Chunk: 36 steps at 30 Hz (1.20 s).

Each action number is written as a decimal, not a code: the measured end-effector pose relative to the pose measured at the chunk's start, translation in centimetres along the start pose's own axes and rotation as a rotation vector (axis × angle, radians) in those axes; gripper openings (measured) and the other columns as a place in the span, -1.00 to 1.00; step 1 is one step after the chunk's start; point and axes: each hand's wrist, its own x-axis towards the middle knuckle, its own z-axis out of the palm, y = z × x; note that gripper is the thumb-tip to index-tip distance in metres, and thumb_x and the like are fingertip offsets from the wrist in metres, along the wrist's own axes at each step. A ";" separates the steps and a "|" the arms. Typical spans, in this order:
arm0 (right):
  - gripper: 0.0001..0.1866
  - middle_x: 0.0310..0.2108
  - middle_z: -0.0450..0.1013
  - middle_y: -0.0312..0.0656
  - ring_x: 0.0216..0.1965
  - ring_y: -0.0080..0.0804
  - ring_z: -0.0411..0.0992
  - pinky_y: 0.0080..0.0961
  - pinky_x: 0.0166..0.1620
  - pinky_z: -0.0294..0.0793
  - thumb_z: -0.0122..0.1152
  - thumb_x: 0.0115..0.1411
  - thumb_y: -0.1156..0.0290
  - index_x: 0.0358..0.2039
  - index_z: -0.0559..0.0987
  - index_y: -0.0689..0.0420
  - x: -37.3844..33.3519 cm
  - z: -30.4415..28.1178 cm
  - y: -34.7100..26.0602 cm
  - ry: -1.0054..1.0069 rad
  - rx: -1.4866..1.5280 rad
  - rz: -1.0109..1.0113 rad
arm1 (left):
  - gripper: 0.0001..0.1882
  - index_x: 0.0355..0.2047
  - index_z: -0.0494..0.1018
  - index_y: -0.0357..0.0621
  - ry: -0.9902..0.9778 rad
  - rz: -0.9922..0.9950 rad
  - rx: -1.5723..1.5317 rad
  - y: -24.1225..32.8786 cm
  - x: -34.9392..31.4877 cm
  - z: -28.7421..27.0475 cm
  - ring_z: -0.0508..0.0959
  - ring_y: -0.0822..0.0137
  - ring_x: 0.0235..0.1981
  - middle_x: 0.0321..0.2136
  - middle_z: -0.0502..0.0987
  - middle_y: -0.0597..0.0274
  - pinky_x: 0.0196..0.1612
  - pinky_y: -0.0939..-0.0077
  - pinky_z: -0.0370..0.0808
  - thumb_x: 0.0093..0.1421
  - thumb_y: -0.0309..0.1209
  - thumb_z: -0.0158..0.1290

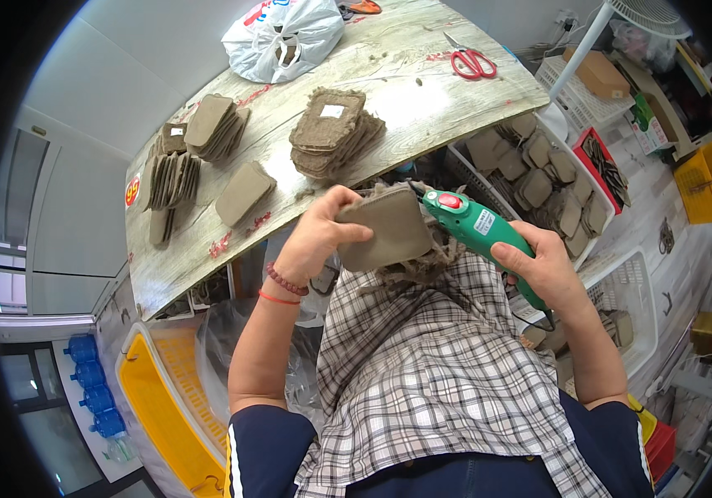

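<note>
My left hand [323, 232] grips a brown rectangular fabric pad [393, 224] by its left side, thumb on top, above my lap. In my right hand [545, 264] is a green electric fabric cutter [482, 231] with a red switch. Its tip lies at the pad's upper right corner; whether it touches cannot be made out. Fuzzy fabric trimmings [422, 270] lie under the pad, over my checked apron [447, 373]. On the table [269, 100] ahead stand a shaggy-edged stack of pads [329, 120], neater stacks [215, 124] [171, 178] and a separate small pile [245, 194].
Red-handled scissors [473, 64] and a knotted white plastic bag [277, 41] are on the table's far part. At right, a white crate [592, 241] holds many pads, beside a red box [601, 170]. A yellow-lined basket [144, 398] stands at lower left.
</note>
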 end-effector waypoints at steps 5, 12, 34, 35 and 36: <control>-0.59 -0.56 0.40 -0.37 -0.58 -0.70 0.29 -0.70 -0.51 0.30 0.27 0.17 0.10 -0.24 0.56 0.25 0.1 -0.1 0.4 -0.037 0.025 0.031 | -0.79 -0.30 0.49 -0.24 0.227 0.115 -0.303 0.0 -0.5 -0.5 0.57 0.48 -0.41 -0.38 0.60 0.26 -0.29 0.60 0.52 0.03 -0.60 0.23; -0.57 -0.55 0.41 -0.35 -0.57 -0.67 0.31 -0.66 -0.49 0.31 0.30 0.14 0.11 -0.20 0.56 0.25 0.0 0.1 0.1 -0.113 -0.058 0.073 | -0.82 -0.30 0.53 -0.28 0.216 0.097 -0.280 -0.2 -0.7 -0.6 0.59 0.48 -0.41 -0.39 0.61 0.22 -0.30 0.61 0.52 0.06 -0.57 0.21; -0.59 -0.55 0.41 -0.36 -0.56 -0.67 0.33 -0.67 -0.49 0.32 0.30 0.13 0.10 -0.24 0.58 0.23 3.5 3.5 -1.5 -0.149 -0.029 -0.020 | -0.85 -0.34 0.53 -0.28 -0.019 -0.023 -0.154 0.7 -1.7 0.3 0.55 0.51 -0.45 -0.44 0.59 0.28 -0.31 0.64 0.49 0.04 -0.59 0.20; -0.60 -0.55 0.41 -0.36 -0.57 -0.67 0.32 -0.67 -0.50 0.31 0.29 0.13 0.11 -0.24 0.58 0.23 3.7 3.2 -0.9 -0.101 -0.049 -0.053 | -0.86 -0.33 0.53 -0.28 0.019 0.014 -0.189 0.5 -1.9 -0.1 0.55 0.51 -0.45 -0.43 0.59 0.28 -0.31 0.64 0.49 0.05 -0.59 0.18; -0.61 -0.55 0.40 -0.36 -0.58 -0.68 0.32 -0.68 -0.51 0.30 0.29 0.14 0.12 -0.25 0.58 0.23 3.9 3.0 -0.6 -0.055 -0.066 -0.091 | -0.86 -0.33 0.52 -0.27 0.061 0.054 -0.221 0.4 -2.0 -0.7 0.55 0.51 -0.45 -0.42 0.60 0.28 -0.31 0.63 0.49 0.06 -0.59 0.17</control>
